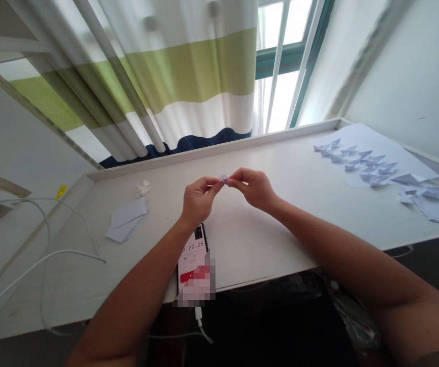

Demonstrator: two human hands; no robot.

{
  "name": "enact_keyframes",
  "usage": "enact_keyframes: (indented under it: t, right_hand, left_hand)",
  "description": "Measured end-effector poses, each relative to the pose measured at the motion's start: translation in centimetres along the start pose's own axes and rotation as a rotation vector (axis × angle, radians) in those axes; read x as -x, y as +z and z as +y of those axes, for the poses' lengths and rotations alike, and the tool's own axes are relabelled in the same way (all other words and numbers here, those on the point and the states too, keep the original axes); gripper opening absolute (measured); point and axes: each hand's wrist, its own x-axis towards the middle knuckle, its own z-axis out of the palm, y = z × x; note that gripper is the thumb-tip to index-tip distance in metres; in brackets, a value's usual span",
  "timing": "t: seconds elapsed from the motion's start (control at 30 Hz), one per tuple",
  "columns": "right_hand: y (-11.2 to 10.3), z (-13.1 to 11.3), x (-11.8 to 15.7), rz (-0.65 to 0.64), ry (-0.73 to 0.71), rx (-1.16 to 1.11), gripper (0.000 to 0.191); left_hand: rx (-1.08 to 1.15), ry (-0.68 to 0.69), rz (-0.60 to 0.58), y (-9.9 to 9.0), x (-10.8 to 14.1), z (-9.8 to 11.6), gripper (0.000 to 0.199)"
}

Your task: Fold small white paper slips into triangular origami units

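Observation:
A small folded piece of white paper [224, 178] is held up over the middle of the desk, pinched from both sides. My left hand [199, 198] grips its left side between thumb and fingertips. On its right side, my right hand [253, 187] pinches it the same way. The fingers cover most of the paper, so its exact shape is hidden. Several folded paper boats [372, 159] stand in rows on a white sheet [389, 137] at the right. More folded paper pieces [437, 192] lie closer to the right edge.
A stack of white paper [127, 219] and a crumpled tissue [143, 188] lie on the left of the desk [250, 250]. A phone [192, 262] showing a timer sits at the front edge, plugged into a cable [199, 316]. White cables [43, 270] loop across the left side. Curtains [188, 76] hang behind.

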Motion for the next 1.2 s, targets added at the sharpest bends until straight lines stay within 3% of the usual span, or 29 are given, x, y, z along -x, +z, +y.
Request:
enact_keyframes:
  t: [0.13, 0.43, 0.7, 0.8, 0.97, 1.2]
  right_hand:
    - [0.1, -0.1, 0.0, -0.018, 0.051, -0.005, 0.053]
    - [0.2, 0.1, -0.3, -0.029, 0.154, -0.357, 0.06]
    - [0.3, -0.2, -0.3, -0.042, 0.121, -0.346, 0.061]
    - [0.3, -0.1, -0.4, -0.064, 0.106, -0.342, 0.058]
    - [0.0, 0.3, -0.4, -0.092, 0.069, -0.323, 0.055]
    - [0.0, 0.2, 0.0, -0.214, 0.061, -0.249, 0.048]
  left_hand:
    - [0.049, -0.062, 0.011, 0.2, 0.1, 0.2, 0.034]
    - [0.175, -0.077, -0.021, 0.3, 0.0, 0.4, 0.042]
    - [0.236, -0.132, 0.005, 0.5, -0.1, 0.6, 0.056]
    - [0.218, -0.158, -0.038, 0.2, -0.2, 0.9, 0.061]
    - [0.1, -0.135, -0.186, -0.3, -0.4, 0.8, 0.039]
    - [-0.082, 0.025, -0.154, -0.7, -0.3, 0.5, 0.026]
